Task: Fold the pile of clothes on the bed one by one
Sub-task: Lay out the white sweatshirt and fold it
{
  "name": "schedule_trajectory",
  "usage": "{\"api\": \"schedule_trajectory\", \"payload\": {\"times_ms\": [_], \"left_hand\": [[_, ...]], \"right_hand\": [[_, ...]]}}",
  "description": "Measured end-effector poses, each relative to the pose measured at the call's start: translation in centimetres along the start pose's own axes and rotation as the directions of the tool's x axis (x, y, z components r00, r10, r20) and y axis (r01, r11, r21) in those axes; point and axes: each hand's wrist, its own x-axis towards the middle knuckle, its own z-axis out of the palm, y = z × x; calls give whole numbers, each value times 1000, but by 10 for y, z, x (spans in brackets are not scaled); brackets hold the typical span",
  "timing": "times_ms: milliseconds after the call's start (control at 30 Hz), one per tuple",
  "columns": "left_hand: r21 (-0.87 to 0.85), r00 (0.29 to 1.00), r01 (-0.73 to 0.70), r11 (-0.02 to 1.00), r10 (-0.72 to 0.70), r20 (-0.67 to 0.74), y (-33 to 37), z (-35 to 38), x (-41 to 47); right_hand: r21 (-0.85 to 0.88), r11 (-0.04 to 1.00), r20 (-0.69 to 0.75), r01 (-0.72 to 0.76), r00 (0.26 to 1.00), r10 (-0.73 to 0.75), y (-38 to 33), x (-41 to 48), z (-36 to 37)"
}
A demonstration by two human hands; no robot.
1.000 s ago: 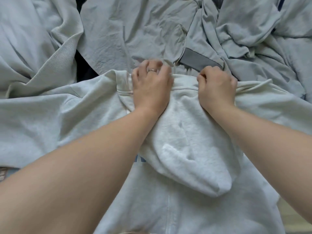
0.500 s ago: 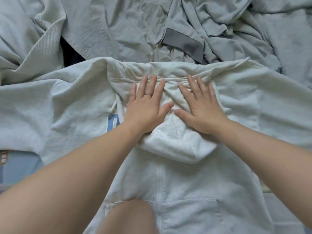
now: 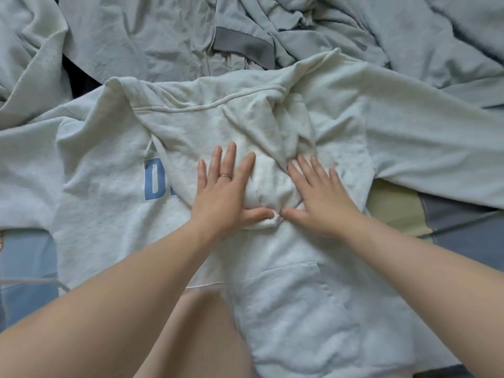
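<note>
A white hoodie point(image 3: 294, 296) lies spread front-up on the bed, with blue letters on its chest and a front pocket near me. Its hood point(image 3: 218, 124) is folded down over the chest. My left hand point(image 3: 226, 192), wearing a ring, presses flat on the hood's lower part with straight fingers. My right hand point(image 3: 319, 197) presses flat beside it, fingers spread. The thumbs nearly meet at the hood's tip. One sleeve point(image 3: 425, 148) stretches out to the right.
A pile of pale grey-green clothes point(image 3: 169, 42) fills the far side, including a piece with a dark grey band point(image 3: 245, 49). The blue and yellow bed cover point(image 3: 409, 214) shows at the right and at the lower left. My knee point(image 3: 201, 336) is under the hem.
My hands opened from gripping the hood's edge and slid flat down the hood toward me. The hood now lies flatter on the chest, and the blue letters show.
</note>
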Motion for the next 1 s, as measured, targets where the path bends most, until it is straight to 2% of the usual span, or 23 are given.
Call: {"api": "schedule_trajectory", "payload": {"times_ms": [67, 133, 200, 267, 367, 467, 533, 633, 733, 800, 867, 1000], "left_hand": [[-8, 999, -40, 999, 39, -31, 12, -4, 2], [-2, 993, -110, 994, 110, -32, 34, -10, 11], [-26, 983, -183, 983, 182, -29, 65, -16, 27], [-55, 966, -258, 964, 258, -14, 98, -19, 44], [-69, 936, -350, 934, 352, 12, 148, -14, 68], [-101, 905, -417, 903, 422, 42, 202, 9, 97], [-102, 879, -464, 880, 471, 71, 246, 34, 113], [-69, 858, -494, 867, 499, 123, 315, 75, 128], [-24, 888, -448, 893, 448, 102, 375, 105, 130], [-13, 902, -422, 907, 421, 99, 417, 124, 132], [-32, 903, -408, 912, 408, 135, 452, 138, 136], [-19, 917, -340, 940, 337, 214, 491, 155, 146]], "right_hand": [[96, 994, -61, 55, 997, -50, 7, -12, -19], [52, 998, -181, 27, 983, -17, 20, -29, -39], [28, 994, -212, -104, 971, 107, 39, -44, -56], [77, 966, -174, -246, 951, 256, 66, -57, -69], [159, 888, -167, -432, 875, 455, 118, -76, -82], [225, 791, -211, -568, 764, 609, 184, -96, -82], [235, 728, -221, -644, 694, 685, 235, -112, -76], [240, 658, -203, -714, 626, 753, 305, -137, -64], [186, 654, -176, -733, 630, 756, 359, -156, -59], [180, 681, -228, -710, 643, 731, 392, -170, -55], [270, 687, -273, -674, 631, 726, 416, -180, -49], [411, 694, -424, -591, 550, 720, 437, -192, -44]]}}
